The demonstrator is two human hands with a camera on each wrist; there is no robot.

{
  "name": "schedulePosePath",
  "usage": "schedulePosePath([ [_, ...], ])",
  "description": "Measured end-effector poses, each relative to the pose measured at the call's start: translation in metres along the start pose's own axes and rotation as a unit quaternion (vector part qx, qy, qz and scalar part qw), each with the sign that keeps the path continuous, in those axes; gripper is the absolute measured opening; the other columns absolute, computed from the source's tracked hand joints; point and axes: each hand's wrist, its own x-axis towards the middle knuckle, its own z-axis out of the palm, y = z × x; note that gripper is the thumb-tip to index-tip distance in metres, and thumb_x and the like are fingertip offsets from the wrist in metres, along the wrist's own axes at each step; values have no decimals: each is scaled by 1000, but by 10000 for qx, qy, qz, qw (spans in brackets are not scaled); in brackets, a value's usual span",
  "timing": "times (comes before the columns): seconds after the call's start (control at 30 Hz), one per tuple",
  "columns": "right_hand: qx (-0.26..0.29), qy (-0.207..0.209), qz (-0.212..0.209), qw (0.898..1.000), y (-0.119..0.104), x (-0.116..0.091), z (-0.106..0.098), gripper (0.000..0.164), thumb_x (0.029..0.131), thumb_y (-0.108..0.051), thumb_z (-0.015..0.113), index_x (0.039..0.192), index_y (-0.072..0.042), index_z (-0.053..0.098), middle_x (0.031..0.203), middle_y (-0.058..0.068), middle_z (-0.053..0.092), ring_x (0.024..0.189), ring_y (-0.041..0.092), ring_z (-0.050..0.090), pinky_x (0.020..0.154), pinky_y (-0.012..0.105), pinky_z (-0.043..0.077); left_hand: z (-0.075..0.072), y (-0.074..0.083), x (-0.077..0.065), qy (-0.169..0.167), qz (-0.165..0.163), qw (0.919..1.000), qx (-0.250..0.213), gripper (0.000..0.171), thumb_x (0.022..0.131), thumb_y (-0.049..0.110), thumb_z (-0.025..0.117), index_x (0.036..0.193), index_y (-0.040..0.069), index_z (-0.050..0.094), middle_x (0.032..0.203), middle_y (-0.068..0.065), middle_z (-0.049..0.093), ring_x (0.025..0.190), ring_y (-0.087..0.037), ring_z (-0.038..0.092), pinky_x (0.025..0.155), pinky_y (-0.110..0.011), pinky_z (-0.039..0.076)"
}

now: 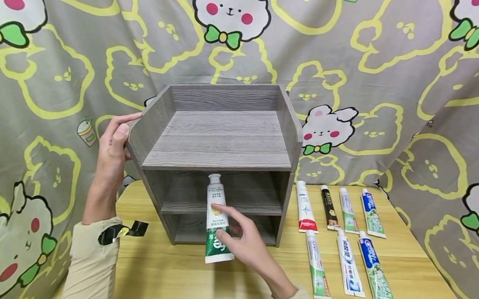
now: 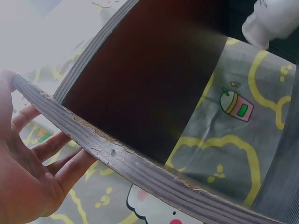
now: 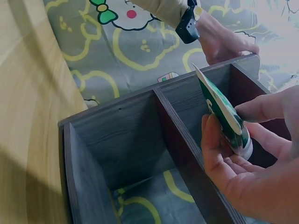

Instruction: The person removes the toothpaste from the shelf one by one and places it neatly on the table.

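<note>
My left hand holds the upper left side panel of a grey wood-grain shelf. In the left wrist view, the thumb and fingers of that hand lie on opposite sides of the panel edge. A white and green toothpaste tube is pinched between the thumb and fingers of my right hand. Its cap points away from me, toward the shelf's middle compartment. The right wrist view shows the tube edge-on, in front of the open compartments.
Several toothpaste tubes lie in two rows on the wooden table, right of the shelf. A Colgate tube and a black tube are in the back row; a blue-green tube ends the front row. A patterned curtain hangs behind.
</note>
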Motion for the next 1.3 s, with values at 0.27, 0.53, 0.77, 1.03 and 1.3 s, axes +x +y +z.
schedulePosePath([
  [0.27,-381,219,50,9990,-4,-21,-16,57,94,-5,71,144,-30,59,143,5,54,101,25,66,81,38,61,-2,1,0,-19,29,10000,-22,39,104,22,46,135,6,63,94,-9,61,69,-15,59,52,-23,51],
  [0.53,-430,159,53,9989,-2,-44,-39,56,94,-6,73,145,-25,57,140,12,54,100,30,68,78,41,61,-2,2,0,-7,24,10000,-71,40,104,23,47,136,5,63,94,-9,62,70,-14,60,52,-23,51],
  [0.77,-791,212,147,9965,-3,-65,-58,51,97,-11,72,144,-22,57,138,15,55,103,27,69,77,39,61,1,1,2,58,-81,9999,25,38,103,23,48,134,8,65,91,-8,59,70,-14,59,51,-23,51],
  [1.03,-1197,583,132,9910,-5,-87,-74,49,97,-13,72,144,-21,57,141,15,56,102,23,69,76,36,60,1,0,1,65,-105,9998,128,38,103,24,49,134,8,65,93,-8,58,70,-14,58,51,-23,51],
  [1.3,-1700,931,159,9809,-9,-108,-92,41,96,-13,72,136,-21,63,139,2,60,97,20,69,80,33,59,2,-1,3,68,-58,9999,113,38,103,24,49,133,8,66,96,-10,57,71,-16,58,50,-23,51],
])
